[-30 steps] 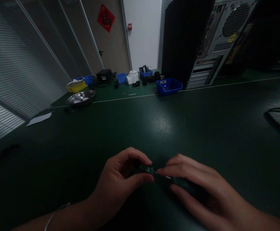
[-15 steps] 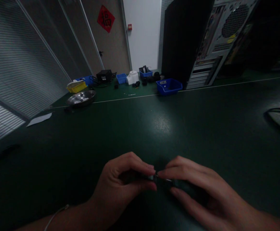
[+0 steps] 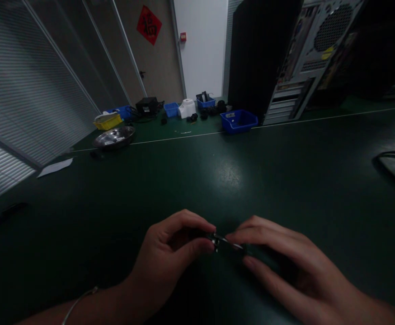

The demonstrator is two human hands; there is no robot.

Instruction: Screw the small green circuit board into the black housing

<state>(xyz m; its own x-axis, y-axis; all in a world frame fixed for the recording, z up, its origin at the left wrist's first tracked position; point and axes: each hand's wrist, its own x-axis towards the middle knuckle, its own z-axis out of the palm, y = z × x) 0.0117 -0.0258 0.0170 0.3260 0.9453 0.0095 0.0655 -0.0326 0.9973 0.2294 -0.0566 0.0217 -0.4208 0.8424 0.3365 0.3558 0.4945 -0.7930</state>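
Low over the dark green table, the 2 hands meet at a small dark part with a bright metal glint at its left end. The left hand pinches that end between thumb and forefinger, the other fingers curled in. The right hand closes thumb and forefinger on the opposite end, its remaining fingers loosely bent beneath (the part is too dim to identify). A thin bracelet circles the left wrist. Far across the table sit a blue bin, a metal bowl and a yellow bin, well apart from the hands. A computer case stands behind the blue bin, and a sheet of paper lies at the left.
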